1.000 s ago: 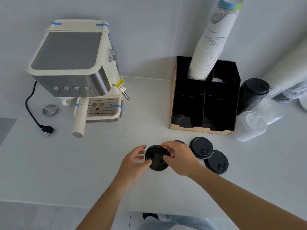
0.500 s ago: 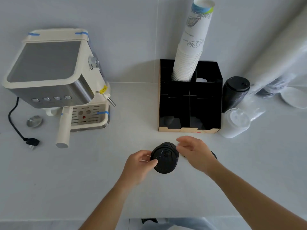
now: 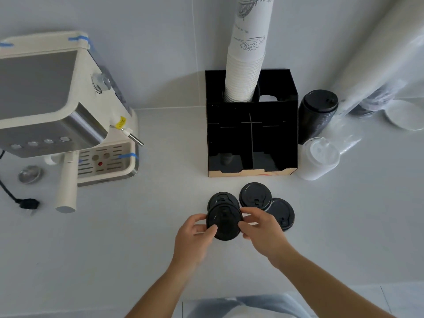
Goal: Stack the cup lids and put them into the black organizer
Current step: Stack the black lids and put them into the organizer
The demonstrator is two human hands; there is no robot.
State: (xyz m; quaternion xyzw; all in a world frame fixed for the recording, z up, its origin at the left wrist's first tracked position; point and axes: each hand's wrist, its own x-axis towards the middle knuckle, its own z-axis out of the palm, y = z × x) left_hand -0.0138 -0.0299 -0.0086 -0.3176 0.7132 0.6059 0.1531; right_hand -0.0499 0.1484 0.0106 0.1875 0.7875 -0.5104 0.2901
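Left hand point(image 3: 195, 235) and right hand point(image 3: 261, 228) pinch one lid point(image 3: 224, 222); centre it over the lid behind point(image 3: 221, 198), press flat.

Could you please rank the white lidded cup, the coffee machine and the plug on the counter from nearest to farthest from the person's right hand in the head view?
1. White lidded cup: beyond the right hand, beside the black organizer.
2. Coffee machine: far off on the left side.
3. Plug: at the left edge, farthest.
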